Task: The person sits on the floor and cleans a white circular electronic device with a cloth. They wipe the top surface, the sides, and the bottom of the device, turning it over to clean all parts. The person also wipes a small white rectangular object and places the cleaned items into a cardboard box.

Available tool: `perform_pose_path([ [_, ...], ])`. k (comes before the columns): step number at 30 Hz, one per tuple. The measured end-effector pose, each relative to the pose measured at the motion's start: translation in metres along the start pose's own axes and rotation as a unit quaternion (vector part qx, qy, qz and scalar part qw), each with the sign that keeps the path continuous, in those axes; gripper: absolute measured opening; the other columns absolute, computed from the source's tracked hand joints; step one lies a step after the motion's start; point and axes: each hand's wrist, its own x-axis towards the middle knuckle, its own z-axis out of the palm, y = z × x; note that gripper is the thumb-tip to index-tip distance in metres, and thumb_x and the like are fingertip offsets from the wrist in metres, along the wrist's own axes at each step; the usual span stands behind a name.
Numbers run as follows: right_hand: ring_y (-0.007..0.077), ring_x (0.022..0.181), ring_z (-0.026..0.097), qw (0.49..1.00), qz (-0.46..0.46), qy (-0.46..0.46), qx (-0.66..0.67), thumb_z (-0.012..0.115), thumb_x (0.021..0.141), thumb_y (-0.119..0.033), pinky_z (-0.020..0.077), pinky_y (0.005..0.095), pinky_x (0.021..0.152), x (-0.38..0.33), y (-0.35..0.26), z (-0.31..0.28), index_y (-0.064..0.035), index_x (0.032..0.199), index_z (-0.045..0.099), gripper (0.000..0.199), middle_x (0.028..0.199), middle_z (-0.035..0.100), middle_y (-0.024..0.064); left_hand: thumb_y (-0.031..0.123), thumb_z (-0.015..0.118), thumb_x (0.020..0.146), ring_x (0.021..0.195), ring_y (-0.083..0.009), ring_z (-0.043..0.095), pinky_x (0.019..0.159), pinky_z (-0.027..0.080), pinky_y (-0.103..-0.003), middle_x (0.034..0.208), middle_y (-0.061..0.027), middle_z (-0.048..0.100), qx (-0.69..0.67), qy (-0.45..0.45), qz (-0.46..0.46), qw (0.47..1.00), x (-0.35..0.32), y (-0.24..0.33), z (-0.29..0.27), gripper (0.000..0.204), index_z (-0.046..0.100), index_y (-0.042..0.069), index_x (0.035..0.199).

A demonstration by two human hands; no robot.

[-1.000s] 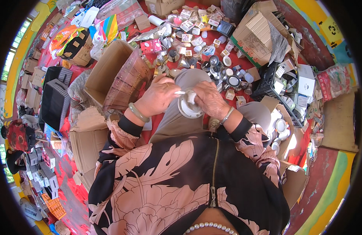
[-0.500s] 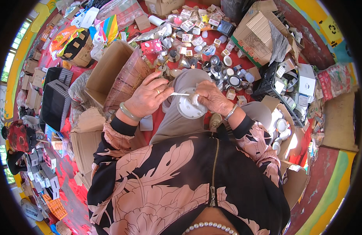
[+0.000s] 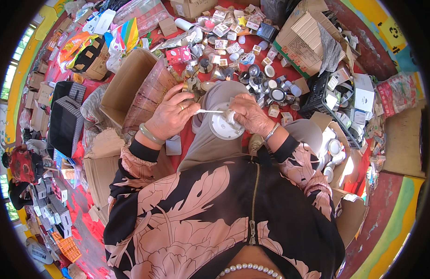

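A thin white cable (image 3: 209,111) stretches between my two hands above my lap. At its left end, my left hand (image 3: 170,114) pinches it between thumb and fingers. My right hand (image 3: 252,114) grips a crumpled whitish cloth (image 3: 230,120), bunched where the cable's other end meets it. Whether the cable goes on inside the cloth is hidden. Just below, a round white disc-shaped lamp (image 3: 221,132) rests on my grey-trousered leg, partly covered by the cloth and right hand.
An open cardboard box (image 3: 126,86) stands to the left. Ahead, small boxes and lamp parts (image 3: 263,83) lie scattered on the red floor. To the right are a black crate (image 3: 317,104) of boxes and a carton of white round lamps (image 3: 334,148).
My left hand has shifted slightly left and down, and a longer stretch of cable shows between the hands. My right hand stays nearly in place with the cloth.
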Motion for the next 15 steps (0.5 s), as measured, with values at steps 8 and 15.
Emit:
perform_pose_path([
  [8, 0.0241, 0.094, 0.053, 0.993, 0.090, 0.009, 0.071, 0.062, 0.072, 0.000, 0.0430, 0.0352, 0.082, -0.016, 0.012, 0.004, -0.0111, 0.093, 0.069, 0.025, 0.094, 0.059, 0.0042, 0.010, 0.068, 0.072, 0.092, -0.0220, 0.059, 0.095, 0.040, -0.045, 0.077, -0.0049, 0.064, -0.076, 0.025, -0.090, 0.993, -0.022, -0.005, 0.017, 0.016, 0.065, 0.005, 0.086],
  [15, 0.0183, 0.077, 0.061, 0.968, 0.141, 0.150, 0.144, 0.057, 0.072, 0.009, 0.0494, 0.0265, 0.068, -0.031, 0.022, 0.016, -0.0077, 0.092, 0.069, 0.029, 0.085, 0.064, 0.0045, 0.008, 0.065, 0.074, 0.091, -0.0227, 0.059, 0.095, 0.041, -0.046, 0.079, -0.0059, 0.065, -0.109, 0.040, -0.136, 0.984, -0.028, -0.002, 0.022, 0.014, 0.066, 0.004, 0.087],
])
